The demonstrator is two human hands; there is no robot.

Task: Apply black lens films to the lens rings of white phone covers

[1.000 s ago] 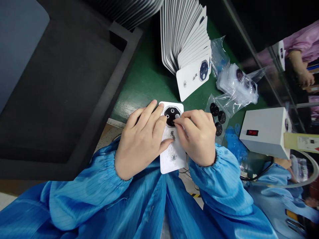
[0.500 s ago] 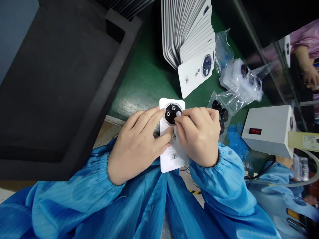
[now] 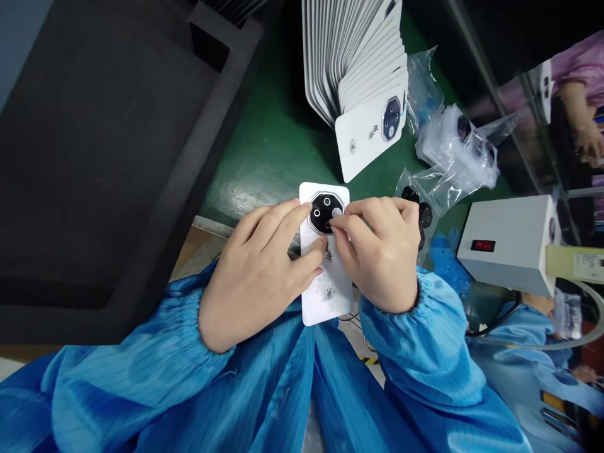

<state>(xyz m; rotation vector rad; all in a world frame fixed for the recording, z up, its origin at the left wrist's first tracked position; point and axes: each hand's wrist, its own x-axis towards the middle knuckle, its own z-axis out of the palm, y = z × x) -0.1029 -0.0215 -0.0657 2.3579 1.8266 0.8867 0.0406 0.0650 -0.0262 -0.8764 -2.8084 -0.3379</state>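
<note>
A white phone back cover (image 3: pixel 327 290) with a black octagonal camera panel (image 3: pixel 323 211) lies at the near edge of the green mat. My left hand (image 3: pixel 258 264) grips the cover's left side, thumb pressed on its face and fingers reaching to the panel. My right hand (image 3: pixel 377 248) is curled at the cover's right side, its fingertips pinched on the panel's right rim; what they pinch is too small to name. Both sleeves are blue.
A fanned row of white back covers (image 3: pixel 358 69) stands behind on the green mat (image 3: pixel 268 151). Clear bags of black camera pieces (image 3: pixel 453 157) lie to the right, by a white box with a red switch (image 3: pixel 507 242). A black foam tray (image 3: pixel 108 145) fills the left. Another person's sleeve (image 3: pixel 576 66) shows at far right.
My hands have stayed on the cover. The right fingertips have crept a little further over the camera panel, and the view has shifted slightly.
</note>
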